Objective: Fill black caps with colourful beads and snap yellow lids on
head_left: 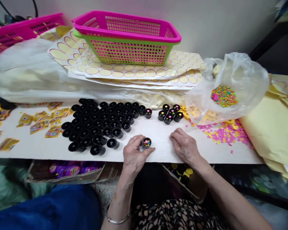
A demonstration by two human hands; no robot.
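Near the table's front edge my left hand [133, 154] closes its thumb and fingers around a small round black cup [143, 147]. The cup stands upright with multicoloured beads [147, 142] inside, a pink piece among them. To its right my right hand [184, 146] rests over the table, fingers curled together; whatever they hold, if anything, is hidden. Several similar black cups [168, 119] with pink or yellow pieces in them stand beyond my right hand. A large cluster of black cups [96, 123] stands to the left of my left hand.
A thin plastic bag [249, 75] of coloured beads lies at right, beside scattered pink and yellow pieces [220, 135]. Pink and green baskets [132, 49] sit on sticker sheets [134, 75] behind. Small printed packets [39, 126] lie left. Boxes [103, 174] stand below the table edge.
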